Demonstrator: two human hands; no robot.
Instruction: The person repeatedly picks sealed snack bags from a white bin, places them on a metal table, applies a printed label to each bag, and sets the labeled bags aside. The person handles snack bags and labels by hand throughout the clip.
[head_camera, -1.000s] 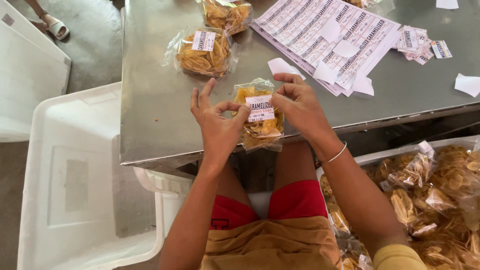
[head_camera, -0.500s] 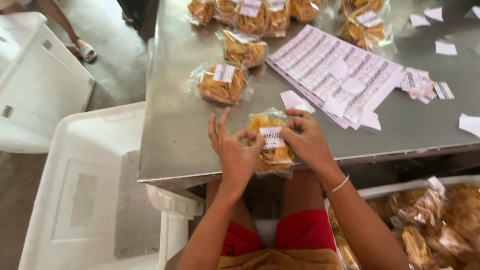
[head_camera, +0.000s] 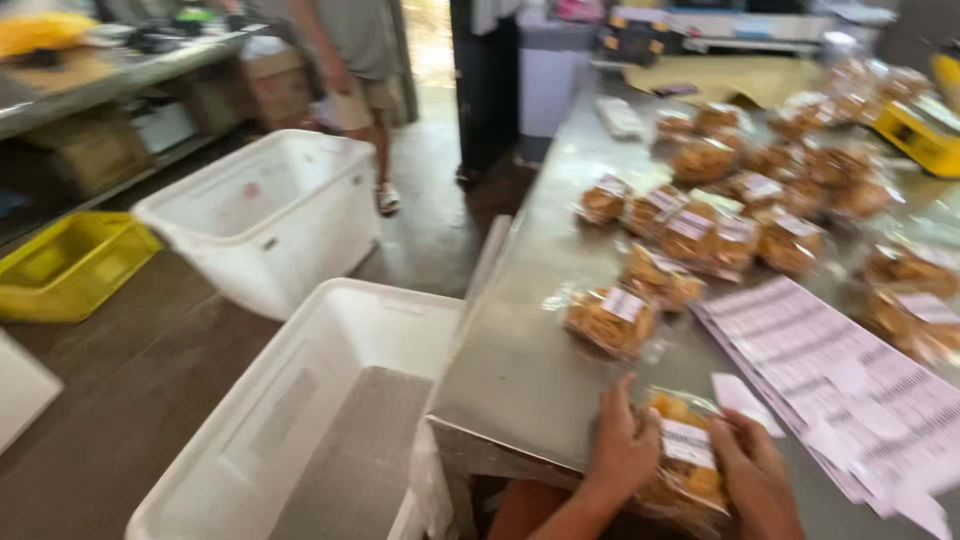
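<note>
A clear bag of orange-yellow snacks (head_camera: 683, 450) with a white label lies at the near edge of the steel table (head_camera: 520, 360). My left hand (head_camera: 620, 445) rests on its left side and my right hand (head_camera: 755, 475) presses its right side; both hold it. Another labelled snack bag (head_camera: 612, 318) lies just beyond. Many more bags (head_camera: 760, 200) are spread farther back on the table. The view is blurred.
Sheets of pale label stickers (head_camera: 830, 370) lie right of the bag. A white plastic tub (head_camera: 300, 420) stands left of the table, another white tub (head_camera: 262, 215) behind it. A yellow crate (head_camera: 70, 262) is far left. A person's legs (head_camera: 365, 100) are at the back.
The view has tilted upward, now showing the floor, tubs and far table. Both hands stay on the same snack bag at the table's near edge.
</note>
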